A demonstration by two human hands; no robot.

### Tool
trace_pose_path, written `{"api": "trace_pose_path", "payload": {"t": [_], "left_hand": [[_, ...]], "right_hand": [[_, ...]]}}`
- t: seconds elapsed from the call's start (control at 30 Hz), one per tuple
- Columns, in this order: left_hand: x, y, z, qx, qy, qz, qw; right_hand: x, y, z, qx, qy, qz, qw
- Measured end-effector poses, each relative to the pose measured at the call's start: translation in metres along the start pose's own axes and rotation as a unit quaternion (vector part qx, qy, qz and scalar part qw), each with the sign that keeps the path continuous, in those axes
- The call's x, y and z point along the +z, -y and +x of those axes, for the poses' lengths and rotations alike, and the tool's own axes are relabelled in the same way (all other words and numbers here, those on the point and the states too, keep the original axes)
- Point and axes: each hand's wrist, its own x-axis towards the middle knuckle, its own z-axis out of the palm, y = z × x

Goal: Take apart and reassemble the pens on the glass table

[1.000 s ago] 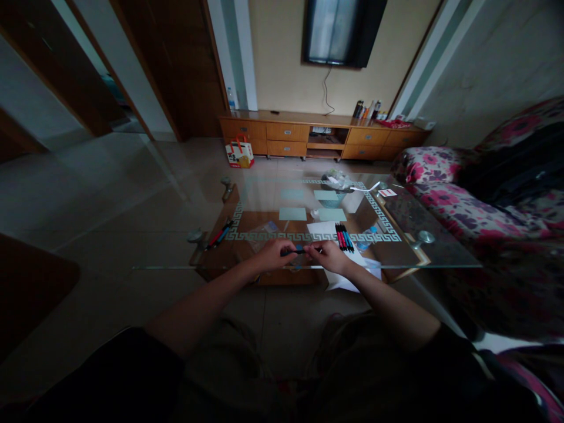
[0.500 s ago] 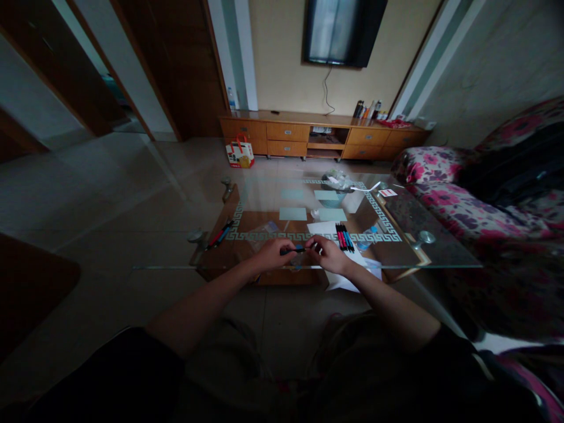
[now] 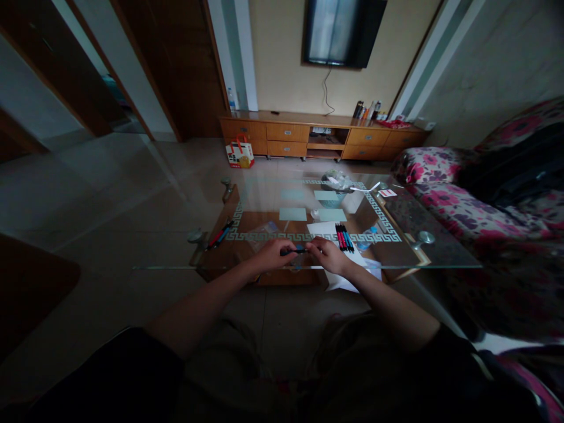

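Observation:
A dark pen (image 3: 300, 251) with a bit of blue lies level between my two hands, above the near edge of the glass table (image 3: 264, 232). My left hand (image 3: 277, 254) is closed around one end of it. The fingers of my right hand (image 3: 326, 254) pinch the other end, and that tip is mostly hidden. Just right of my right hand, a row of several red, blue and black pens (image 3: 344, 237) rests on white paper (image 3: 325, 230). More red and blue pens (image 3: 219, 235) lie at the table's left side.
A clear plastic bag (image 3: 337, 180) sits at the table's far side, near a small red-and-white card (image 3: 388, 192). Beyond stands a wooden TV cabinet (image 3: 288, 132) with a paper bag (image 3: 240, 154) before it. A flowered sofa (image 3: 445, 205) flanks the right.
My right hand's fingers have closed in more over their end of the pen. My left hand and the pens on the table stay where they were.

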Motion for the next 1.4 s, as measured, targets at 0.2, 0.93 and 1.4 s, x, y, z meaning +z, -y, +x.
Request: {"api": "trace_pose_path", "payload": {"t": [0.2, 0.93, 1.4], "left_hand": [[-0.0016, -0.0006, 0.0007, 0.007, 0.003, 0.008, 1.000], [-0.0052, -0.0019, 0.0025, 0.002, 0.021, 0.041, 0.999], [-0.0055, 0.0024, 0.0022, 0.005, 0.028, 0.029, 0.999]], "right_hand": [[0.0022, -0.0008, -0.0013, 0.041, -0.007, 0.033, 0.999], [-0.0006, 0.0004, -0.0012, 0.009, -0.013, 0.022, 1.000], [-0.0033, 0.0005, -0.0004, -0.025, 0.009, 0.011, 1.000]]}}
